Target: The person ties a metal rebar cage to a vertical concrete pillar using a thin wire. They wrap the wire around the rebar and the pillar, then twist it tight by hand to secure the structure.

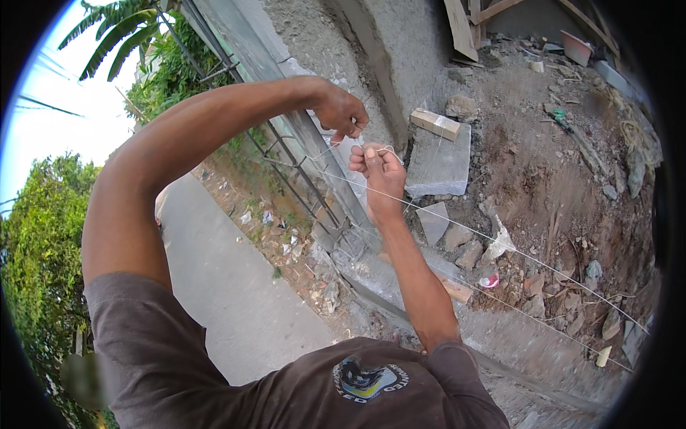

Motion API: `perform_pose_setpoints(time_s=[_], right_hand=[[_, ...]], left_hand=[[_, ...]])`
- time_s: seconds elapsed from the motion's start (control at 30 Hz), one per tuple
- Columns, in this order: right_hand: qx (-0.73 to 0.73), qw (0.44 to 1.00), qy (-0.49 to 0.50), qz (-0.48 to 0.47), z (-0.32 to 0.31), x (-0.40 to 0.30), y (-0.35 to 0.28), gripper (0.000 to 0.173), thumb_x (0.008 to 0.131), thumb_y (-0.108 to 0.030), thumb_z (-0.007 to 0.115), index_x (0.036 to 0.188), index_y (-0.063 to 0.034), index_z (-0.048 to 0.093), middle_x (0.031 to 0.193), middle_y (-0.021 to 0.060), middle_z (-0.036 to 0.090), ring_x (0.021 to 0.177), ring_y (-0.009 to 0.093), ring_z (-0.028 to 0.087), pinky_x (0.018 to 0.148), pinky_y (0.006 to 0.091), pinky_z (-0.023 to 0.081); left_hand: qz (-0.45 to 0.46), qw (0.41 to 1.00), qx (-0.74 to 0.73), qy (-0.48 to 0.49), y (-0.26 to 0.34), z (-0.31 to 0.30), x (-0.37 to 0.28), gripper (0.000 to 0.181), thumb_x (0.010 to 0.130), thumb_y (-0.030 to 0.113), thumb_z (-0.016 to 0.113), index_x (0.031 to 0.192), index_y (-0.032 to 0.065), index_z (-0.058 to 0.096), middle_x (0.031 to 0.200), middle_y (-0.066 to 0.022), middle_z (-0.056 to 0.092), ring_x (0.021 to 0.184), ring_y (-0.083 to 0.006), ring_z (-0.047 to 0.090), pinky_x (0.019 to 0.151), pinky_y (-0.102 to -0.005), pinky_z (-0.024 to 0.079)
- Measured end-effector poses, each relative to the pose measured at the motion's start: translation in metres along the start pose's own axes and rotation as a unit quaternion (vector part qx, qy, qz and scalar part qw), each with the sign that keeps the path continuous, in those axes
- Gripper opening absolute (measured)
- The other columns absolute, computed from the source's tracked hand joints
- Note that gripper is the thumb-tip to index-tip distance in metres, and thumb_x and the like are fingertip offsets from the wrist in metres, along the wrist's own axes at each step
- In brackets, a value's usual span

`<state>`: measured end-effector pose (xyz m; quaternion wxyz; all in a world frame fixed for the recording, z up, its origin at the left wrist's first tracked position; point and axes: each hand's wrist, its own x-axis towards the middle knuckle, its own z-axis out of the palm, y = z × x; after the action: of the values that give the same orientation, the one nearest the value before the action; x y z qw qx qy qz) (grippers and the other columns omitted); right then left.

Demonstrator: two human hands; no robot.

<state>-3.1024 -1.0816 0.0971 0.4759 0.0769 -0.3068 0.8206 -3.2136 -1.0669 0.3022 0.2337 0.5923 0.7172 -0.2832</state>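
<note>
Both my hands meet beside a vertical rebar frame [293, 161], working a thin white string [394, 152]. My left hand [343, 111] reaches in from above with bent wrist, its fingertips pinched on the string. Just below it my right hand [381, 174] has thumb and curled fingers closed on the same string, and a loop stands out over its index finger. A taut white line [455, 218] runs from the rebar past my right wrist to the lower right. The exact knot or crossing between the fingertips is too small to tell.
A wood block [435, 124] wound with string lies on a concrete slab [442, 166]. A lower string [536, 317] crosses above the wall footing. Broken stones [469, 254] and rubble lie to the right. A paved path [230, 289] runs at left; a rough plastered wall [418, 53] stands ahead.
</note>
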Motion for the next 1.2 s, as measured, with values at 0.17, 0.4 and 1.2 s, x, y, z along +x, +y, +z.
perform_pose_setpoints(time_s=[0.17, 0.4, 1.2], right_hand=[[0.071, 0.997, 0.035, 0.02, -0.003, 0.0, 0.002, 0.019, 0.102, -0.015, 0.06, 0.109, 0.003, 0.061, 0.101, 0.0135, 0.068, 0.085, 0.015, 0.065, 0.078, 0.0301, 0.057], [0.051, 0.998, 0.022, 0.008, 0.003, 0.0, -0.001, 0.02, 0.101, -0.014, 0.061, 0.11, 0.0035, 0.06, 0.102, 0.0144, 0.069, 0.085, 0.016, 0.066, 0.078, 0.0296, 0.058], [-0.19, 0.97, -0.095, 0.12, -0.017, 0.015, -0.037, 0.024, 0.098, -0.019, 0.066, 0.112, 0.0001, 0.07, 0.095, 0.0063, 0.071, 0.075, 0.009, 0.063, 0.061, 0.0239, 0.051]], left_hand=[[-0.038, 0.993, -0.084, -0.068, 0.014, -0.004, 0.0, 0.015, 0.099, 0.021, 0.055, 0.097, 0.0062, 0.057, 0.079, -0.0045, 0.07, 0.063, -0.012, 0.052, 0.058, -0.031, 0.041], [-0.078, 0.991, -0.062, -0.089, 0.0, 0.0, 0.007, 0.012, 0.093, 0.025, 0.06, 0.092, 0.0124, 0.06, 0.079, 0.0002, 0.064, 0.058, -0.0103, 0.046, 0.053, -0.0307, 0.038], [-0.058, 0.997, -0.047, 0.019, 0.01, -0.004, -0.002, 0.01, 0.079, 0.011, 0.073, 0.088, 0.0056, 0.073, 0.076, -0.0041, 0.071, 0.064, -0.012, 0.06, 0.055, -0.0293, 0.047]])
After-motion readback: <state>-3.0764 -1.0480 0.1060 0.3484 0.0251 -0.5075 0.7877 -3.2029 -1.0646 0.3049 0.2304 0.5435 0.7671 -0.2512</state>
